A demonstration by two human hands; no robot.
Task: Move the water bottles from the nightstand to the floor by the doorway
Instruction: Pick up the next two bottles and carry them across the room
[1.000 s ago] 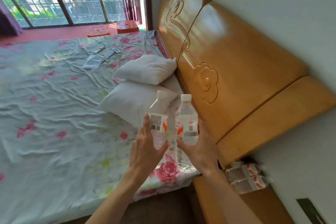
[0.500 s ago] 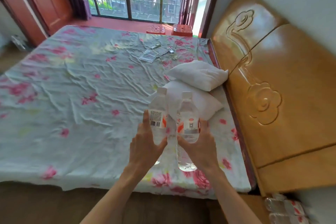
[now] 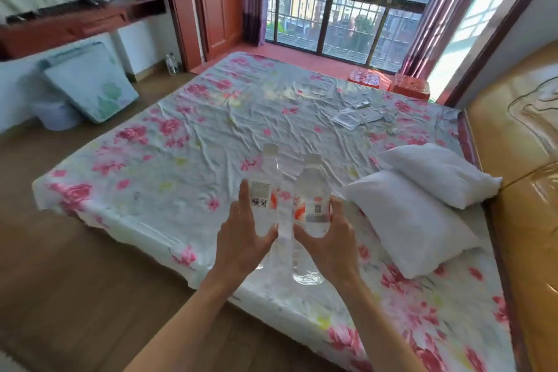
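A: What's changed?
B: View's been swung off the headboard; nightstand lost from sight, so carry's underway.
A: Grip?
B: One bottle [image 3: 263, 199] is wrapped by left hand [image 3: 241, 238], other bottle [image 3: 311, 214] by right hand [image 3: 329, 241], held upright over bed [image 3: 181, 160].

Bright daylight from the window [image 3: 347, 3] at 12 o'clock, blown out at 1. Glare on the headboard [image 3: 519, 136] at 3. Edges bend, left side motion-blurred.

2 upright water bottles [image 3: 311, 205] in both hands [image 3: 244, 238] above floral bed [image 3: 187, 160].
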